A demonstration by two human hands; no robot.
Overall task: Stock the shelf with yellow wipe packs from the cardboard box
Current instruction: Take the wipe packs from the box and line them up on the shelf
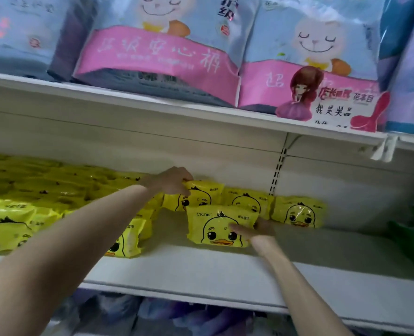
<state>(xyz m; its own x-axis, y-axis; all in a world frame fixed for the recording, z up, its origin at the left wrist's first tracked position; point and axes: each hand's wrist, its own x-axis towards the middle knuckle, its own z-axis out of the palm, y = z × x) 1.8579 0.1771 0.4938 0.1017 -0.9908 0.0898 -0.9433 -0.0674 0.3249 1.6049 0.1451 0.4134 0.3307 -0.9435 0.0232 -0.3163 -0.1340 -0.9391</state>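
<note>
Light is even, soft & fairly bright, source not in view; the deck of the lower shelf [201, 275] goes greyer twd the back right, and the goods beneath it sit dim and murky. Small glare spots show on the film of the front yellow wipe pack [215, 226] and on the blue-and-pink packs [157, 57] up top. Whole pic is soft w/ motion blur, worst at the left & top edges where print smears, the near left forearm [55, 251] looks soft-edged, and wide-angle distortion bends the upper shelf [128, 103] line, tilting it down to the right.
</note>
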